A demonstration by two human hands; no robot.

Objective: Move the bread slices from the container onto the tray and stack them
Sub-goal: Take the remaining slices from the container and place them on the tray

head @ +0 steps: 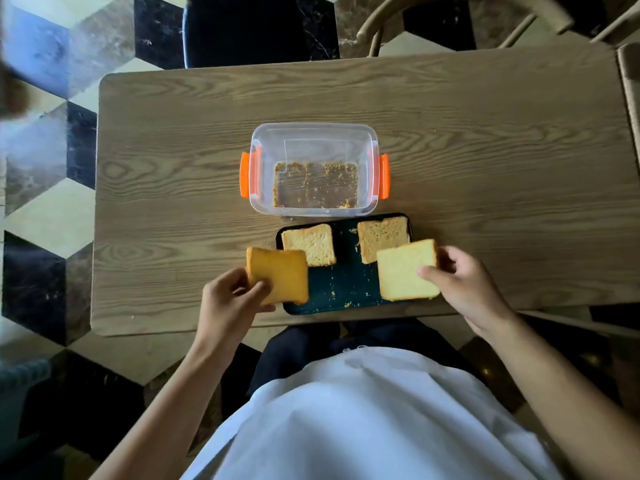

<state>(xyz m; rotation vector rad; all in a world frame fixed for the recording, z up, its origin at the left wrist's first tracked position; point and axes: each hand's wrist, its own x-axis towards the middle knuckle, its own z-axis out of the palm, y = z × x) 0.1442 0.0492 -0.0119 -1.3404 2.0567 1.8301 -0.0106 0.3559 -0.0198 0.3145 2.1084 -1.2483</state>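
A clear plastic container (313, 133) with orange clips stands mid-table and holds only crumbs. In front of it lies a dark tray (343, 285) at the table's near edge. Two bread slices rest flat on the tray's far half, one at the left (310, 242) and one at the right (381, 235). My left hand (230, 301) grips a golden slice (278, 273) over the tray's left edge. My right hand (464, 282) pinches a paler slice (405, 270) over the tray's right side, partly covering the far right slice.
The wooden table (485, 150) stretches wide on both sides of the container. A dark chair (242, 29) and a wooden chair (433, 19) stand at the far edge. Below is a chequered tile floor (45, 216). My lap and white shirt fill the bottom.
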